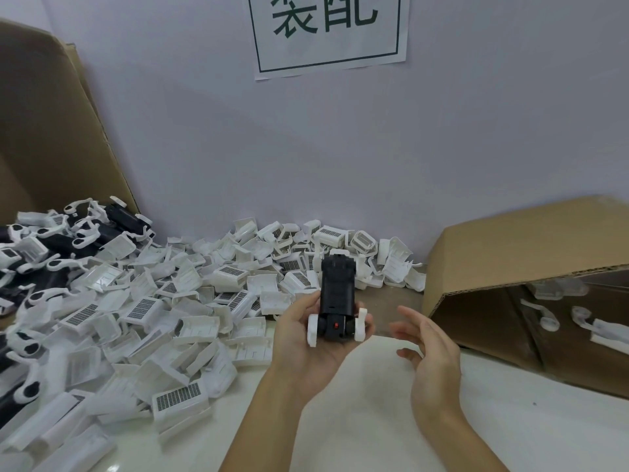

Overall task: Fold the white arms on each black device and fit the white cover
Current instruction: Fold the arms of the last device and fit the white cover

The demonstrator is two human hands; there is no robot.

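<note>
My left hand (306,349) holds a black device (337,294) upright above the table, fingers and thumb curled round its lower end. White arms (313,330) stick out on both sides at its bottom, and a small red switch shows between them. My right hand (429,349) hovers just to the right of the device, fingers relaxed and apart, holding nothing. A big heap of white covers (190,301) with grid panels spreads over the table to the left and behind. More black devices with white arms (51,253) lie piled at the far left.
A cardboard box on its side (531,267) lies at the right, with a few white-covered devices inside. A tall cardboard flap (51,131) stands at the back left. A paper sign hangs on the wall (326,32). The white tabletop (357,420) shows under my forearms.
</note>
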